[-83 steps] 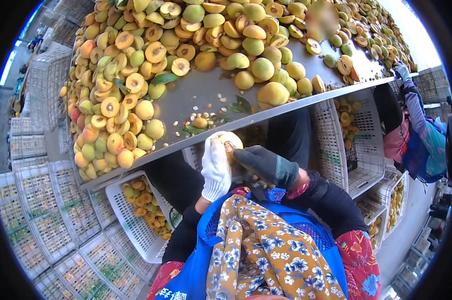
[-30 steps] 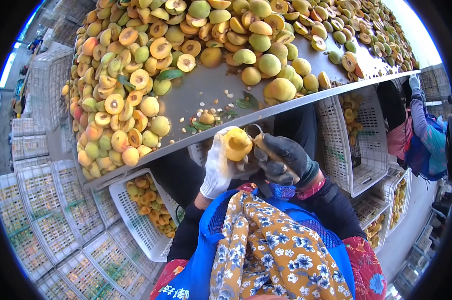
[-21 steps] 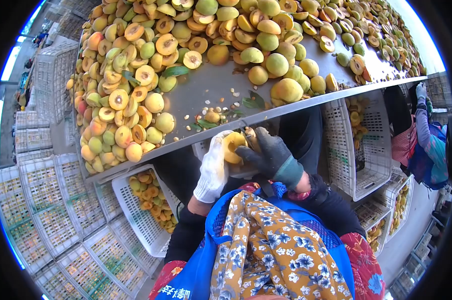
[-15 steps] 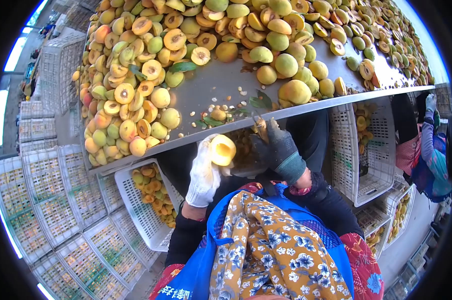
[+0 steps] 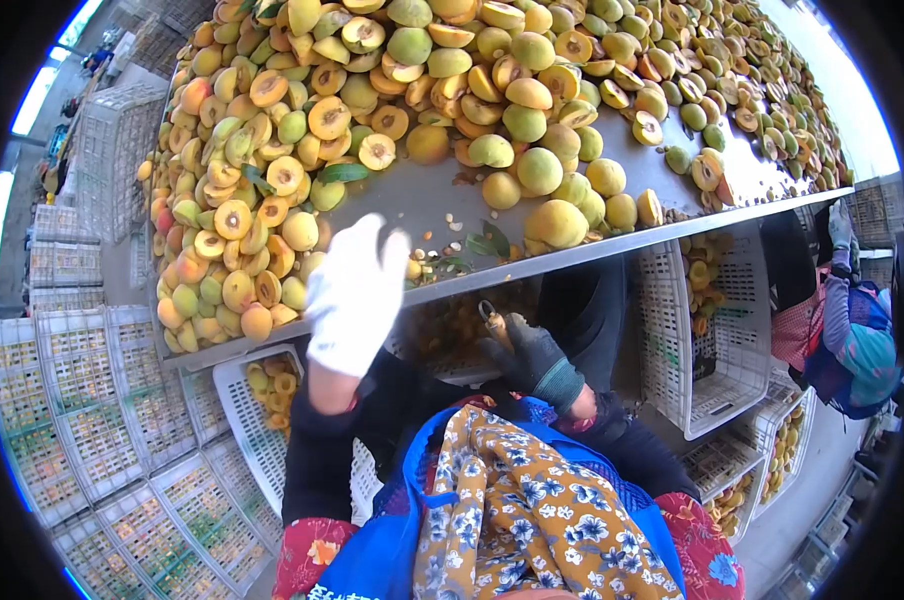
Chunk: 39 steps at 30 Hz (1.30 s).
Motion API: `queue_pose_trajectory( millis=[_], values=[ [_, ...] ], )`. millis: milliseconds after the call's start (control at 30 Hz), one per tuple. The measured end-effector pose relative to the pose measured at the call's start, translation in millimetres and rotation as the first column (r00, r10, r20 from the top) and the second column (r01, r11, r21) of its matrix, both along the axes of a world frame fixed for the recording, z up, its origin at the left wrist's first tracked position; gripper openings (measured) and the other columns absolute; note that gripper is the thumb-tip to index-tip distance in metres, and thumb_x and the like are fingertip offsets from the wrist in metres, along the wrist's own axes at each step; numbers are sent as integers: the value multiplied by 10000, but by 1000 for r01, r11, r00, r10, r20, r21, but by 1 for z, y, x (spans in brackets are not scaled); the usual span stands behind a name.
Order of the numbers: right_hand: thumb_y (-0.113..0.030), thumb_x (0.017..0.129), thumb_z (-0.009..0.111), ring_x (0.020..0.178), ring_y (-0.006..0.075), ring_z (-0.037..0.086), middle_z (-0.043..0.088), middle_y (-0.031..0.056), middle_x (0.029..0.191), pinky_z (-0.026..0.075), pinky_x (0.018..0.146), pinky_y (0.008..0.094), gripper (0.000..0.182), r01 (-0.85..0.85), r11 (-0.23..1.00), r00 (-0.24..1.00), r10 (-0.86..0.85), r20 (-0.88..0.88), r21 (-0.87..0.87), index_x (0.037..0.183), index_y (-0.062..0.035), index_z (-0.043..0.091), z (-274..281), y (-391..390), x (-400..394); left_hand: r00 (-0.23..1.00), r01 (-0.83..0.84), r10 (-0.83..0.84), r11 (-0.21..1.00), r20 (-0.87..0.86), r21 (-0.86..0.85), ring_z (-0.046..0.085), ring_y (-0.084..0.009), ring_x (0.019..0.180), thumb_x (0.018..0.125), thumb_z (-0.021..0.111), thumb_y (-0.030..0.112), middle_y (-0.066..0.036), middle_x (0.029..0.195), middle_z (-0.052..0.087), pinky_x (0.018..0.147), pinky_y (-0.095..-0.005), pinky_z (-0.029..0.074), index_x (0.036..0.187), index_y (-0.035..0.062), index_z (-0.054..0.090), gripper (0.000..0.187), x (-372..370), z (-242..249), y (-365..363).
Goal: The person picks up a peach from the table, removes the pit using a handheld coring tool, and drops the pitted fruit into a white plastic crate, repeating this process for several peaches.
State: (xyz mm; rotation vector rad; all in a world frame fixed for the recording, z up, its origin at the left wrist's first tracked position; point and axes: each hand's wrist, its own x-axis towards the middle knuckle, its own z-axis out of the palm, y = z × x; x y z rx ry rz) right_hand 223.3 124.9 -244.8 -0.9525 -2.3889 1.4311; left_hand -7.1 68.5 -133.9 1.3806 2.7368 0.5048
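Note:
My left hand (image 5: 357, 295), in a white glove, is raised over the near edge of the metal table (image 5: 532, 270). Its fingers are stretched out and a little blurred, and no fruit shows in it. Beside it on the table lies a big heap of yellow-green peaches (image 5: 234, 220), many cut in half with brown stone centres showing. My right hand (image 5: 537, 360), in a dark glove, sits just below the table edge. It grips a pitting tool (image 5: 496, 328) with a wooden handle and a metal loop at its tip.
White crates holding fruit stand under the table at left (image 5: 242, 390) and right (image 5: 662, 330). Stacked crates (image 5: 82, 400) fill the left side. At the far right a co-worker (image 5: 857, 340) stands by the table. Leaves (image 5: 487, 240) and pit bits lie near the edge.
My left hand has moved up and left over the table edge; the hollowed peach half it held is gone from it. The right hand has drawn down slightly, still with the pitting tool.

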Motion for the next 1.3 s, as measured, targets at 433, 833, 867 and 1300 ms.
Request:
queue_pose_trajectory(
  millis=[433, 833, 867, 1300],
  values=[
    [-195, 942, 643, 671, 426, 659, 637, 244, 713, 496, 544, 486, 224, 102, 994, 980, -93, -177, 40, 1000, -5, 537, 43, 10, 24, -516, -183, -383, 923, 766, 338, 689, -320, 845, 911, 589, 234, -298, 1176, 620, 678, -348, 593, 1403, -16, 415, 578, 4, -78, 48],
    [-233, 926, 647, 561, 380, 637, 606, 181, 608, 493, 501, 474, 264, -127, 944, 992, 112, 66, 306, 975, -10, 515, 75, -3, -13, -358, -435, -338, 885, 870, 165, 656, -184, 935, 1096, 322, 428, -130, 1008, 672, 873, -294, 527, 1190, 8, 590, 507, 57, -55, -27],
    [-192, 919, 652, 552, 393, 622, 595, 182, 606, 483, 497, 482, 250, -134, 945, 991, 121, 59, 298, 996, -5, 506, 74, -5, -13, -317, -432, -321, 887, 892, 166, 654, -176, 934, 1099, 317, 414, -125, 1009, 671, 869, -287, 522, 1171, 8, 600, 500, 57, -54, -30],
    [-236, 987, 577, 678, 415, 661, 636, 259, 752, 516, 599, 453, 282, -219, 963, 975, 208, -83, -154, 991, 46, 571, 74, -18, -27, 343, -379, -203, 864, 917, 333, 671, -141, 833, 1099, 360, 303, -91, 894, 693, 791, -268, 523, 1078, 26, 640, 394, 71, -44, -47]
  ],
)
